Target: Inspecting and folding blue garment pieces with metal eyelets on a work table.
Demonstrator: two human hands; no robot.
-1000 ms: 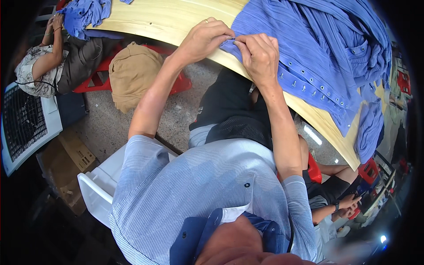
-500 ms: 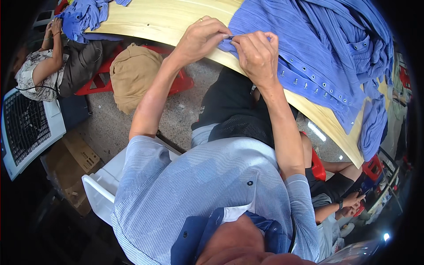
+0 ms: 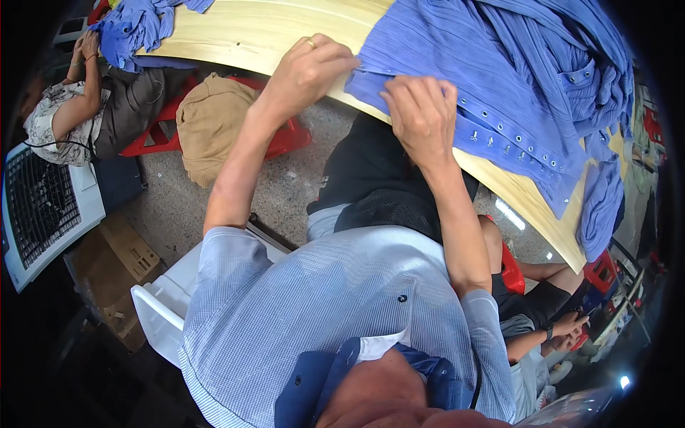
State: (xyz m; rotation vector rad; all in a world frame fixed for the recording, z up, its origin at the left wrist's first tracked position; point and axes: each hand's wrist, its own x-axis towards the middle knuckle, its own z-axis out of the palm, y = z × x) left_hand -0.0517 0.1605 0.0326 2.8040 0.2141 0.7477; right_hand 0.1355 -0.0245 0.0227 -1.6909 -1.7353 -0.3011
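Observation:
A blue ribbed garment (image 3: 457, 50) is spread over the table's near edge. Along its front strip run metal eyelets and hook-like fasteners (image 3: 490, 142). At the garment's left corner my left hand (image 3: 307, 75) is closed in a pinch, fingertips against the cloth edge. My right hand (image 3: 424, 118) lies to its right, fingers curled and pressed down on the same cloth. A thin, straight line, either a fold or a thread, stretches across the fabric between the two hands; I cannot tell which.
The pale wooden table (image 3: 264, 32) curves across the top. Another person's hands (image 3: 89, 46) hold blue cloth at the far left. A tan cloth (image 3: 217, 125) lies on a red stool (image 3: 282, 146). A second person sits at right, and a white-framed fan unit (image 3: 53, 207) stands at left.
My hands have moved apart: the left slightly left and down, the right down. The garment's left corner has spread out flatter between them and shifted toward me.

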